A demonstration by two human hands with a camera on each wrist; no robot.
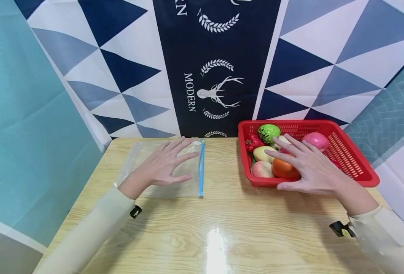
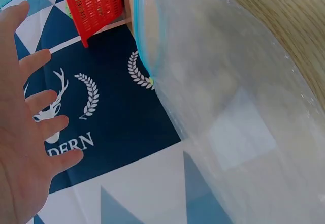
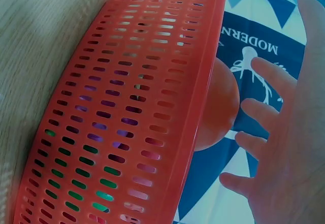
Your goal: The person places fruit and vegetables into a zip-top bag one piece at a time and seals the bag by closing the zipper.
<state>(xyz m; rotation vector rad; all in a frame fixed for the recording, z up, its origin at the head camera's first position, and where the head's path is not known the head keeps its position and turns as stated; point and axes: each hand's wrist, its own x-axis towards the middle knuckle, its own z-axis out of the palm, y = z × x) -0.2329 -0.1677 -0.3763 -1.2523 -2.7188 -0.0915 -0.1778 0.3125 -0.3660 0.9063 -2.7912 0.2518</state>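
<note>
The red basket sits at the far side of the wooden tabletop, to the person's right. Above its front rim hangs the right hand, palm down, the arm reaching in from the basket's near right side. The fingers point forward and inward over the basket, and the thumb reaches out across its front rim. This grip is spread wide with nothing in it; the right wrist view shows a gap between the fingers and the orange fruit, which rises above the basket's rim.

To the left of the basket, apart from it, a clear plastic bag lies flat, its blue zip strip on the edge facing the basket. The left hand hovers above the bag, palm down, fingers fanned toward the basket and thumb held away; this grip is apart too, and holds nothing.

Inside the basket, a peach sits left of the orange fruit, a green fruit toward the back left, and a pink fruit toward the back.
</note>
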